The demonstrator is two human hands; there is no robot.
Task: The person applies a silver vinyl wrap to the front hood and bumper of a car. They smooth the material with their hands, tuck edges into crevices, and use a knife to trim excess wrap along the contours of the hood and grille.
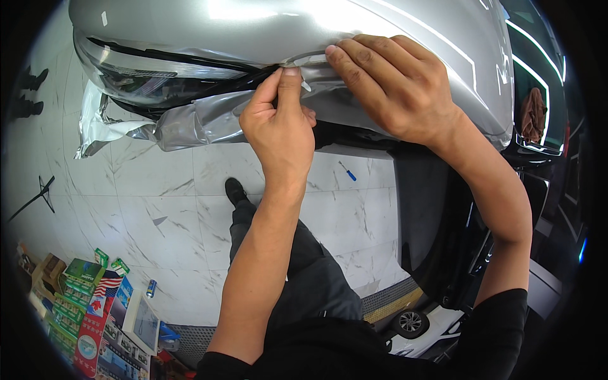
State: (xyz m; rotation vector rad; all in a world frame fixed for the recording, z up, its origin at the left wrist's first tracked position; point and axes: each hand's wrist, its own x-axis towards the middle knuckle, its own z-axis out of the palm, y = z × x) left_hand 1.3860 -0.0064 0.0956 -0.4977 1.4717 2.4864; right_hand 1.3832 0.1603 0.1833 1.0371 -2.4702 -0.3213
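My left hand [278, 123] is closed in a pinch, thumb and forefinger gripping the edge of a silver film [206, 119] at the pointed corner of a car headlight [149, 71]. The film hangs in wrinkled folds beneath the lamp, and its loose end curls up at the far left. My right hand [402, 88] lies over the silver body panel [253, 25] just right of the lamp's corner, fingers stretched out with their tips against the surface. Its thumb is hidden. A black seam runs along the lamp's edges.
A blue screwdriver [348, 172] lies on the marbled floor [152, 221] below the car. Boxes [79, 297] and a blue can [151, 288] stand at the lower left. A brown cloth [533, 114] hangs at the right by dark glass. Another person's feet [31, 95] show at far left.
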